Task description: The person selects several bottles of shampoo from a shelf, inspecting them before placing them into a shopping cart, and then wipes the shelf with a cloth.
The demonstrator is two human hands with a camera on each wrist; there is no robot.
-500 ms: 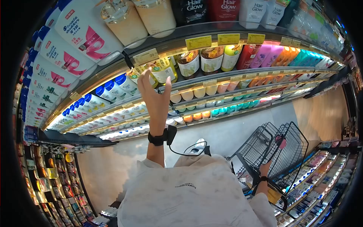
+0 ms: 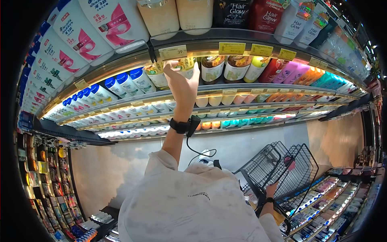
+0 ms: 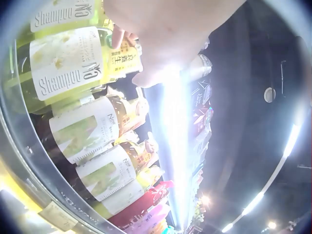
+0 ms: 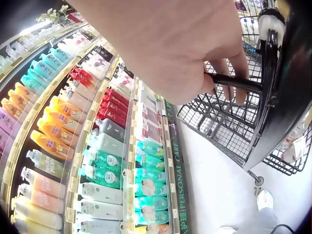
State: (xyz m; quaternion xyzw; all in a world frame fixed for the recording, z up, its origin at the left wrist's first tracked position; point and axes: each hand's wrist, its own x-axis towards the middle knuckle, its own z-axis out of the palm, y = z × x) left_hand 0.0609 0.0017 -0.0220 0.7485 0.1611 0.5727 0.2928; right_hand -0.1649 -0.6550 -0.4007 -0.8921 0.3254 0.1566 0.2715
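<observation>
Left hand (image 2: 183,88) at yellow bottle (image 3: 66,66) — price tag (image 2: 173,53) above, brown bottles (image 3: 85,129) beside.

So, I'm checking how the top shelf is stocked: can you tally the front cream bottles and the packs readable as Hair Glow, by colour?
Cream bottles: 2
Black Hair Glow pack: 1
Red Hair Glow pack: 1
White Hair Glow packs: 2
Total: 6

Head view: lamps (image 2: 56,109) under the shelves (image 2: 201,46) light the bottles (image 2: 237,67); rim bowed, corners black. Left wrist: blown-out white glare (image 3: 174,126) alongside the shelves, hazy. Right wrist: floor (image 4: 207,180) beside the shelves washed out.
</observation>
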